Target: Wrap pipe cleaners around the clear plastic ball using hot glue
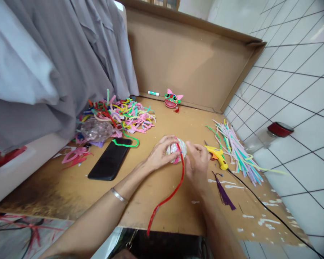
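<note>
The ball (176, 150) sits between both hands near the middle of the cardboard table (156, 201). The left hand (159, 154) cups it to steady it; the right hand (197, 162) pinches a red strip (169, 198) against it, its grip narrow. Right of the ball lie a glue gun (218, 155) and straight stems (239, 151); left, 1 phone (110, 162).

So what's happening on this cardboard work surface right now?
A person holds a small sequined ball between both hands over a cardboard sheet. The left hand cups it, and the right hand presses a red pipe cleaner against it, the loose end trailing toward the near edge. A yellow glue gun lies just right of the hands, a black phone to the left, with piles of pipe cleaners behind.
</note>
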